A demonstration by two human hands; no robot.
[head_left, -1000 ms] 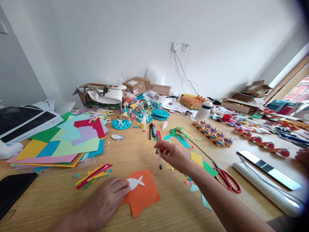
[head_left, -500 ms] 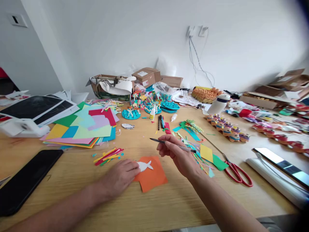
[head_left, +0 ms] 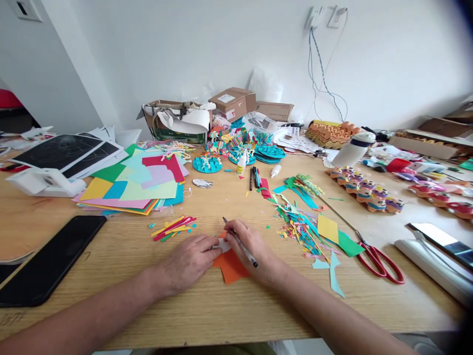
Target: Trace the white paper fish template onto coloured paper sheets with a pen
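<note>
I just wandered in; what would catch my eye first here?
Probably the orange paper at the near middle of the table, with the left hand at a white paper piece on it and the right hand holding a pen. Next, perhaps, the colourful paper stack farther back on the left, and the red-handled scissors on the right.

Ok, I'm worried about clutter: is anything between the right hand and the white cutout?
Nothing visible: the right hand, holding a pen, is right at the white cutout. The loose paper scraps lie farther right.
</note>
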